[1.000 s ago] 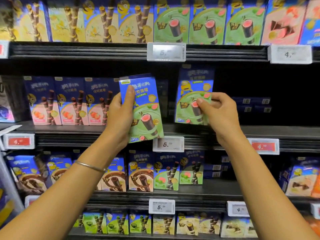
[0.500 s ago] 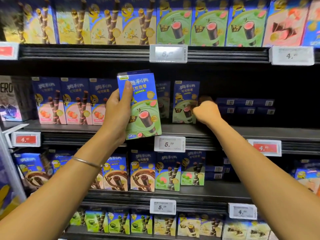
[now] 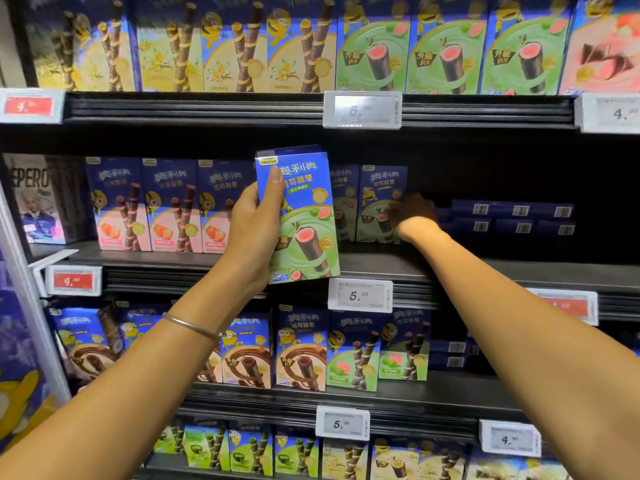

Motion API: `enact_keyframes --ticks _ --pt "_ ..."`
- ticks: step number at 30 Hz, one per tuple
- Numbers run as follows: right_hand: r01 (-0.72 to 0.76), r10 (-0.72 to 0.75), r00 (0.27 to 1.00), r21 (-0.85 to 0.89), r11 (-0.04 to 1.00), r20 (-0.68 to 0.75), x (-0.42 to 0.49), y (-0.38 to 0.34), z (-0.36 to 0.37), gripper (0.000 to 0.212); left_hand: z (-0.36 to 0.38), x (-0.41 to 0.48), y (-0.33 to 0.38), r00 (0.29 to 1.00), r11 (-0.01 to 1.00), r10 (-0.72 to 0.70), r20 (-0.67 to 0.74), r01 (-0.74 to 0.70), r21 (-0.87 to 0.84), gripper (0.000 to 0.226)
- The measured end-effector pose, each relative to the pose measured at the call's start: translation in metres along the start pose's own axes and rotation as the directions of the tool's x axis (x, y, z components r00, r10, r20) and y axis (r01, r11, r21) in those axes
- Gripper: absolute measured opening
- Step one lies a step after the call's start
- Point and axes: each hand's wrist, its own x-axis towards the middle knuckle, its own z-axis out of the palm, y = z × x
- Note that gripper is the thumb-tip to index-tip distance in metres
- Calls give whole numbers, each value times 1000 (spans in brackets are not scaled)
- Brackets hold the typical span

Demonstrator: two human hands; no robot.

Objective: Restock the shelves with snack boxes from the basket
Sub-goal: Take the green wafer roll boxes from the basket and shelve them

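My left hand (image 3: pixel 256 230) grips a blue and green snack box (image 3: pixel 301 216) upright, in front of the middle shelf (image 3: pixel 485 268), thumb across its front. My right hand (image 3: pixel 414 213) reaches deep into that shelf's shadow. Its fingers hold the right edge of a second green snack box (image 3: pixel 379 199), which stands upright at the back. Another green box (image 3: pixel 343 202) stands just left of it, partly hidden behind the held one. The basket is out of view.
Pink-fronted boxes (image 3: pixel 173 206) fill the middle shelf's left part. Flat dark blue boxes (image 3: pixel 512 220) are stacked at its back right, with bare shelf in front of them. Full rows stand on the shelves above and below. Price tags (image 3: pixel 360 295) line the shelf edges.
My right hand has carried the second green box from the shelf front deep into the shelf. My left hand's box has shifted slightly right and stays upright.
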Motion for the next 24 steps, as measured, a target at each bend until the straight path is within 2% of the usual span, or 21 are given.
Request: enact_keyframes --ticks 7,9,11,12,15,16,18,19,21,24 --pt "-12 12 999 -1 1000 42 3 -2 4 48 0 2 -3 999 999 -31 35 32 -18 50" --pt "-38 37 998 17 999 44 1 -3 -1 57 0 1 -3 998 999 -39 43 40 -22 50" --pt "-107 108 994 86 991 -2 -8 -5 -11 71 1 1 -2 998 999 -42 44 43 -31 49" --pt "-99 106 993 128 987 -46 -16 -8 -17 69 1 1 -2 998 998 -42 45 43 -40 49" --pt "73 -35 993 345 936 -117 -54 -16 -30 41 6 0 -3 998 997 -40 55 43 -57 47" --pt "122 -89 992 474 872 -92 -71 -20 -34 37 8 -1 -4 998 998 -37 55 40 -53 47" --pt "134 -218 975 661 738 45 -106 -29 -42 41 14 -3 -5 998 999 -20 56 22 -47 47" --pt "126 -284 951 690 713 120 -119 -32 -45 44 17 -3 -5 999 999 -3 53 6 -50 47" --pt "154 -363 913 670 727 184 -137 -35 -48 44 25 -4 -4 999 998 35 32 -33 -57 44" --pt "239 -386 913 592 770 133 -147 -32 -50 40 36 -7 -4 996 995 85 -14 -85 -48 39"
